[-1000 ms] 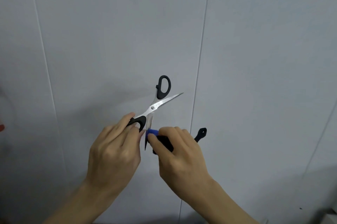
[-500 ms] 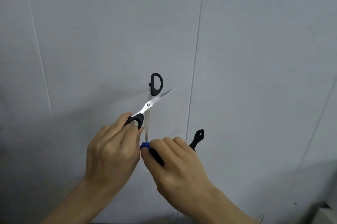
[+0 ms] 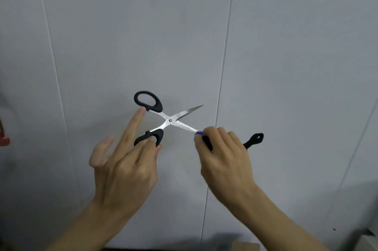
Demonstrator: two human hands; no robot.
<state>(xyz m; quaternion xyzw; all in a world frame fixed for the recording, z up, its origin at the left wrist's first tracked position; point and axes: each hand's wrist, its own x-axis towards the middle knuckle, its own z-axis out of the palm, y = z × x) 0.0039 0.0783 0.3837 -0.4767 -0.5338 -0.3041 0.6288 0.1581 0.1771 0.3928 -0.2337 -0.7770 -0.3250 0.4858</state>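
2 blades of the scissors [image 3: 170, 120] splay rightward; left hand [image 3: 124, 169] pinches 1 handle [image 3: 152, 137], right hand [image 3: 225, 158] grips a blue-tipped tool [image 3: 253, 140].

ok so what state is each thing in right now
black-handled steel scissors, blades spread wide open
black slim tool with blue tip, blue tip against the lower blade
left hand, holds the lower handle loop, two fingers straight
right hand, grips the tool
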